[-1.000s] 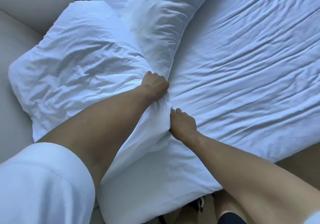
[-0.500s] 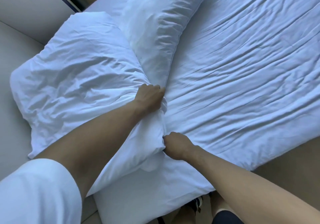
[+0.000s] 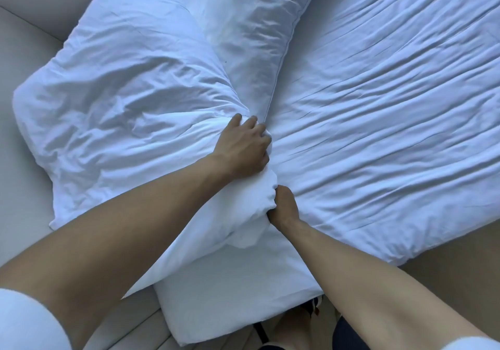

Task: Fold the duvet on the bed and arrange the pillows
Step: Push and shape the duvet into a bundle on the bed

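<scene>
White wrinkled sheet covers the bed point(image 3: 392, 133), and the near pillow point(image 3: 121, 101) lies at its head corner against the pale padded headboard point(image 3: 24, 52), overlapping the second pillow point(image 3: 251, 33) behind it. My left hand point(image 3: 243, 149) curls over the pillow's bunched end; my right hand point(image 3: 284, 209) grips the same end from below, fingers buried in cloth. No duvet that I can make out. To do this well, I'd pull both hands evenly to draw the case taut, then set the pillow square beside its neighbour, not skewed across it.
</scene>
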`<state>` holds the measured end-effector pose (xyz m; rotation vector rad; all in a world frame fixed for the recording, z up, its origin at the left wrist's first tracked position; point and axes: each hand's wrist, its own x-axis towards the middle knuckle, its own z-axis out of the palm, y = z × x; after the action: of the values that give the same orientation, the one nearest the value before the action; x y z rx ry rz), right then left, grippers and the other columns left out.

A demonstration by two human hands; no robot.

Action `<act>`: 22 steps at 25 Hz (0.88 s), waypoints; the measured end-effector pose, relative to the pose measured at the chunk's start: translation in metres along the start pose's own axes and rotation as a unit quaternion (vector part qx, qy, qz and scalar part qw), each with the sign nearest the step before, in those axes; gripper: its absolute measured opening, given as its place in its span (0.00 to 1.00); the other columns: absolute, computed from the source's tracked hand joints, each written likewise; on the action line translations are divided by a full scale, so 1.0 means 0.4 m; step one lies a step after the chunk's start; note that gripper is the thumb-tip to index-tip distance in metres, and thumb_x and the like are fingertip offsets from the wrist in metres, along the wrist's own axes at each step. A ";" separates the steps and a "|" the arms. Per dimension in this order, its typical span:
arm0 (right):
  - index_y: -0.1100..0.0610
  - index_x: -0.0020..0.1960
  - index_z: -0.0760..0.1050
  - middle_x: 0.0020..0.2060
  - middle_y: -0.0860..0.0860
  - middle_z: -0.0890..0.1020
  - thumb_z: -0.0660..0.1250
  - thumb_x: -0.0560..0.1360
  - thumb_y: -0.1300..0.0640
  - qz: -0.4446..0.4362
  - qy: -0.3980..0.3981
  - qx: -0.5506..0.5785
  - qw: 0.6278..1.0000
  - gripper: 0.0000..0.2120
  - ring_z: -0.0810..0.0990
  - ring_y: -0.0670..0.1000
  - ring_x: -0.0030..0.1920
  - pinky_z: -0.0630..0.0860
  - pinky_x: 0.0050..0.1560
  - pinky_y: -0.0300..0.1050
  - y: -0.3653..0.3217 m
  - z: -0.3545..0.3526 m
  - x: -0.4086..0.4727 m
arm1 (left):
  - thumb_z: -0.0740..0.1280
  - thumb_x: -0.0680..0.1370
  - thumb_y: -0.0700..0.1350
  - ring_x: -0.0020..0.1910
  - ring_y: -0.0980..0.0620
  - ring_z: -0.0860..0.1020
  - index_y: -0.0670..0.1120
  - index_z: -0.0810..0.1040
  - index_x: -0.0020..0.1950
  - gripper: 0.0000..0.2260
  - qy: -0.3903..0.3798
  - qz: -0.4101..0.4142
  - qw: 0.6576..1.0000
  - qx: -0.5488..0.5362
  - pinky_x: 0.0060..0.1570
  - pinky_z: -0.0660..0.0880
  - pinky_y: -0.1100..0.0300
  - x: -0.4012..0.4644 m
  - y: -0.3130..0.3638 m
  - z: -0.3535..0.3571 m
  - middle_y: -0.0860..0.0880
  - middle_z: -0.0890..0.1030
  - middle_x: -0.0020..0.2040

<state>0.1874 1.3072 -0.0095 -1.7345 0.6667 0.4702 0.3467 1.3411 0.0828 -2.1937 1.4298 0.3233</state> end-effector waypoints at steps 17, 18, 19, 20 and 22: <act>0.57 0.64 0.75 0.52 0.53 0.81 0.64 0.80 0.57 0.080 -0.046 0.022 0.995 0.14 0.80 0.54 0.49 0.77 0.50 0.48 -0.058 -0.292 0.236 | 0.57 0.80 0.58 0.59 0.45 0.77 0.48 0.80 0.59 0.19 0.002 0.000 0.995 -0.101 0.67 0.63 0.49 0.027 -0.009 0.007 0.47 0.83 0.56; 0.59 0.62 0.76 0.51 0.54 0.81 0.65 0.79 0.55 0.110 -0.045 0.102 0.988 0.14 0.81 0.55 0.47 0.79 0.52 0.49 -0.086 -0.290 0.270 | 0.56 0.80 0.58 0.56 0.45 0.79 0.48 0.81 0.59 0.20 0.009 -0.018 0.990 -0.143 0.65 0.63 0.52 0.033 -0.013 0.007 0.47 0.84 0.53; 0.61 0.59 0.77 0.51 0.55 0.81 0.66 0.78 0.53 0.129 -0.046 0.170 0.976 0.14 0.82 0.56 0.47 0.80 0.55 0.51 -0.113 -0.286 0.306 | 0.56 0.81 0.57 0.53 0.45 0.80 0.48 0.81 0.60 0.20 0.017 -0.036 0.984 -0.175 0.64 0.64 0.53 0.044 -0.019 0.009 0.47 0.85 0.52; 0.61 0.56 0.77 0.49 0.56 0.81 0.67 0.77 0.51 0.133 -0.045 0.215 0.966 0.14 0.83 0.58 0.47 0.81 0.55 0.51 -0.141 -0.280 0.342 | 0.56 0.82 0.56 0.53 0.44 0.80 0.47 0.81 0.61 0.19 0.027 -0.050 0.980 -0.191 0.63 0.66 0.53 0.065 -0.033 0.006 0.46 0.85 0.52; 0.59 0.48 0.79 0.43 0.56 0.81 0.68 0.77 0.50 0.127 -0.043 0.261 0.956 0.11 0.81 0.58 0.44 0.80 0.49 0.48 -0.208 -0.260 0.402 | 0.59 0.82 0.51 0.54 0.42 0.80 0.46 0.80 0.60 0.15 0.021 -0.063 0.977 -0.201 0.60 0.68 0.52 0.110 -0.067 0.004 0.44 0.84 0.53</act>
<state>0.3601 1.1910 -0.0218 -1.1299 0.8663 0.4900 0.3896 1.3160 0.0691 -2.6142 1.3280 0.5665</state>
